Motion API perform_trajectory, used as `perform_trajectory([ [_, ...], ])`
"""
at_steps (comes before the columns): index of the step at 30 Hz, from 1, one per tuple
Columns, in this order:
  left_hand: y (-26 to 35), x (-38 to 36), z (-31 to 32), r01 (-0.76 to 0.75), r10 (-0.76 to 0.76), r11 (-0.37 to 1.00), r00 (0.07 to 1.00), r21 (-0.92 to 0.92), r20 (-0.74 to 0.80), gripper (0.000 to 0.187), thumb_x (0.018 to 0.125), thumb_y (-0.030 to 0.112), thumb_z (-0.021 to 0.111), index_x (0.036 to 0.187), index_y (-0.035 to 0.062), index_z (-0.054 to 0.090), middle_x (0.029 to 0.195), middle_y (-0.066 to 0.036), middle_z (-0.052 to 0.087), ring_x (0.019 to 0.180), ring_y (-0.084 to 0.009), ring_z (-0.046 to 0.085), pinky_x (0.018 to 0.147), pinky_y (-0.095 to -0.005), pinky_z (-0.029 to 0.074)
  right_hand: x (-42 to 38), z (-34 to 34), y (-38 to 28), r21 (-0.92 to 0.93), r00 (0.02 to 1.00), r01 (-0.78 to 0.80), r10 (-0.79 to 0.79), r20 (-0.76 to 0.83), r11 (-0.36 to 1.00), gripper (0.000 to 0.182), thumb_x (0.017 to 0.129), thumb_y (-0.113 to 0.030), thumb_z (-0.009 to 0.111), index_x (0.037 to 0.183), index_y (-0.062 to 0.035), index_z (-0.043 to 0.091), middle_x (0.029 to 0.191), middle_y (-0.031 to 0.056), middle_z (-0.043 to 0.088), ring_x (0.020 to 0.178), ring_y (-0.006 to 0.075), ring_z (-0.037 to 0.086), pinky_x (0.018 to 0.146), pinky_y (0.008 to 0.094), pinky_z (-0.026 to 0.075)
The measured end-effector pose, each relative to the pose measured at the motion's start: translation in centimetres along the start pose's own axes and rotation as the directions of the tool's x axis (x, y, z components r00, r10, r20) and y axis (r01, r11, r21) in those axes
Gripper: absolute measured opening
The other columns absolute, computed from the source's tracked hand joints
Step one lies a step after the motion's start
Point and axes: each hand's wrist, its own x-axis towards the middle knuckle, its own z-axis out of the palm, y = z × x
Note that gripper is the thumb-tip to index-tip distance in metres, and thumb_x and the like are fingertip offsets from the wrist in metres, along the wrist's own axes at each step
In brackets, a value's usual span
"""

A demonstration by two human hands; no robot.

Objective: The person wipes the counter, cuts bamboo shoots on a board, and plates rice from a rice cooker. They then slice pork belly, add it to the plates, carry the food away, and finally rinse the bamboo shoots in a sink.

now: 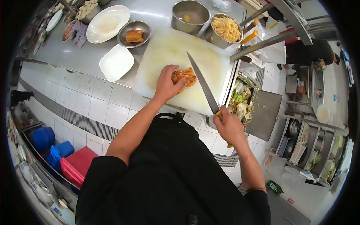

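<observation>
A piece of browned cooked meat [190,77] lies on the white cutting board [157,48], toward the edge nearest me. My left hand [167,83] holds it from the left, fingers curled over its far side and thumb along the near side, partly hiding it. In my right hand [229,126] is a long kitchen knife [204,84], gripped by its yellow handle over the board's near right corner. The blade slants up and to the left, its tip beyond the meat and its edge just right of it.
Left of the board are a white square dish [117,63], a metal bowl [141,27] with a browned block, and an oval plate [123,14]. Behind stand a metal pot [175,18] and a container of pale strips [226,28]. A scrap bin [242,99] sits at right.
</observation>
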Motion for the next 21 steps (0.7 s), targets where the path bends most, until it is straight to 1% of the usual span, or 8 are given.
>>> perform_trajectory([
  [3, 0.1, 1.3, 1.1, -0.026, 0.025, 0.999, 0.999, 0.045, 0.024, 0.04, 0.082, 0.022, 0.073, 0.115, 0.0034, 0.061, 0.116, -0.014, 0.062, 0.11, -0.0339, 0.059, 0.097, -0.043, 0.046, -0.7, -1.5, 0.4, -0.074, 0.999, 0.014, -0.01, 0.048, 0.997, 0.031, 0.095, -0.028, 0.057, 0.106, 0.0004, 0.053, 0.071, 0.0246, 0.066, 0.071, 0.0476, 0.066, 0.069, 0.0567, 0.051],
  [5, -0.1, 1.5, 1.5, 0.067, -0.081, 0.991, 0.99, 0.115, 0.119, 0.033, 0.081, 0.022, 0.073, 0.108, 0.0043, 0.064, 0.113, -0.013, 0.064, 0.107, -0.0338, 0.059, 0.096, -0.0431, 0.046, -0.8, -1.9, 0.4, -0.076, 0.992, -0.007, 0.016, 0.126, 0.997, 0.033, 0.095, -0.029, 0.057, 0.109, 0.0007, 0.053, 0.071, 0.0256, 0.066, 0.073, 0.0479, 0.066, 0.071, 0.0562, 0.051],
  [11, -0.2, 1.5, 1.8, 0.054, -0.065, 0.99, 0.995, 0.128, 0.08, 0.028, 0.079, 0.017, 0.074, 0.102, 0.0051, 0.064, 0.105, -0.012, 0.066, 0.102, -0.0341, 0.061, 0.091, -0.0429, 0.048, -0.8, -4.2, -1.2, -0.179, 0.971, -0.022, 0.064, 0.232, 0.984, 0.032, 0.095, -0.03, 0.056, 0.103, 0.0017, 0.054, 0.075, 0.0277, 0.065, 0.078, 0.0489, 0.064, 0.072, 0.0568, 0.048],
  [13, -0.4, 1.5, 1.6, 0.041, -0.051, 0.991, 0.996, 0.13, 0.073, 0.028, 0.079, 0.017, 0.074, 0.101, 0.0052, 0.064, 0.105, -0.012, 0.066, 0.102, -0.0341, 0.061, 0.091, -0.0428, 0.048, 3.0, -2.0, -0.5, -0.163, 0.976, 0.14, -0.108, 0.191, 0.977, 0.03, 0.095, -0.028, 0.056, 0.101, 0.0015, 0.053, 0.074, 0.0276, 0.065, 0.076, 0.0488, 0.064, 0.071, 0.0572, 0.048],
  [15, -0.1, 1.3, 2.6, 0.021, -0.03, 0.993, 0.997, 0.116, 0.077, 0.028, 0.078, 0.017, 0.074, 0.101, 0.0053, 0.064, 0.104, -0.012, 0.066, 0.101, -0.0342, 0.061, 0.091, -0.0428, 0.049, 10.9, 3.4, -0.2, -0.108, 0.98, 0.19, -0.183, 0.072, 0.976, 0.029, 0.096, -0.027, 0.053, 0.101, 0.0008, 0.053, 0.074, 0.0276, 0.065, 0.075, 0.0479, 0.065, 0.07, 0.0573, 0.049],
  [16, -0.1, 1.3, 2.6, 0.039, -0.047, 0.993, 0.997, 0.115, 0.064, 0.028, 0.077, 0.017, 0.074, 0.1, 0.0054, 0.064, 0.103, -0.012, 0.066, 0.101, -0.034, 0.061, 0.092, -0.0435, 0.048, 10.5, 2.5, -0.8, -0.108, 0.979, 0.196, -0.188, 0.076, 0.975, 0.029, 0.096, -0.027, 0.053, 0.101, 0.0008, 0.053, 0.074, 0.0276, 0.065, 0.075, 0.0479, 0.065, 0.07, 0.0573, 0.049],
  [18, -0.3, 1.1, 2.0, 0.069, -0.077, 0.99, 0.996, 0.126, 0.054, 0.028, 0.076, 0.018, 0.074, 0.099, 0.0054, 0.065, 0.102, -0.011, 0.067, 0.101, -0.0338, 0.06, 0.093, -0.0441, 0.046, 8.3, 0.1, -2.5, -0.155, 0.975, 0.079, -0.044, 0.217, 0.985, 0.032, 0.095, -0.029, 0.052, 0.108, -0.0001, 0.051, 0.08, 0.0283, 0.068, 0.079, 0.0481, 0.067, 0.074, 0.0583, 0.052],
  [21, -0.3, 1.7, 1.6, 0.109, -0.114, 0.991, 0.991, 0.081, 0.063, 0.028, 0.075, 0.017, 0.075, 0.098, 0.0051, 0.065, 0.1, -0.011, 0.067, 0.099, -0.0337, 0.061, 0.092, -0.0446, 0.047, 4.6, -1.0, 0.0, -0.164, 0.958, 0.102, -0.052, 0.283, 0.981, 0.033, 0.095, -0.03, 0.052, 0.112, -0.0007, 0.051, 0.082, 0.0277, 0.068, 0.081, 0.048, 0.067, 0.075, 0.0575, 0.052],
])
